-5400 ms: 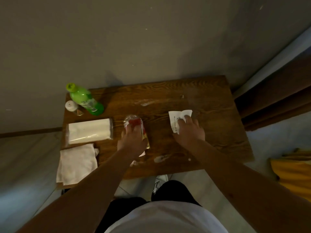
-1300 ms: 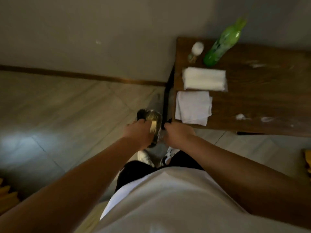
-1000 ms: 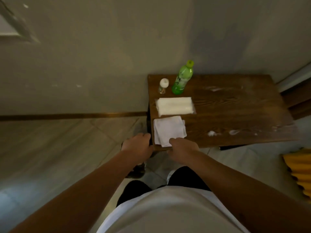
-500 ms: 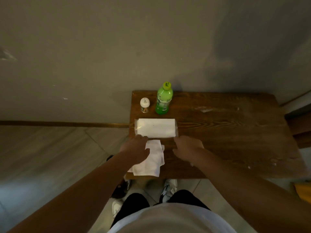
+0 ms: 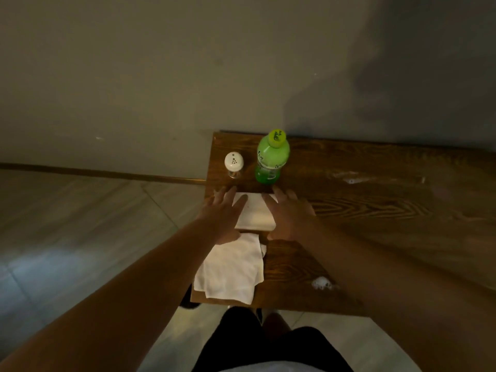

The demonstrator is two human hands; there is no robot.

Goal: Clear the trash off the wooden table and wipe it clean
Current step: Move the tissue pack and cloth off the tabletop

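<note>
Grip: my left hand and right hand spread wide, empty, over tissue pack near table left edge. White smears remain; I judge wiping not begun.

The wooden table – dark brown, strongly grained – stands against the wall. A white folded cloth lies rumpled at the table's near left corner, one edge overhanging. Just behind it a white tissue pack lies flat. White smears – one near the table's front edge, another toward its back – mark the wood.
</note>
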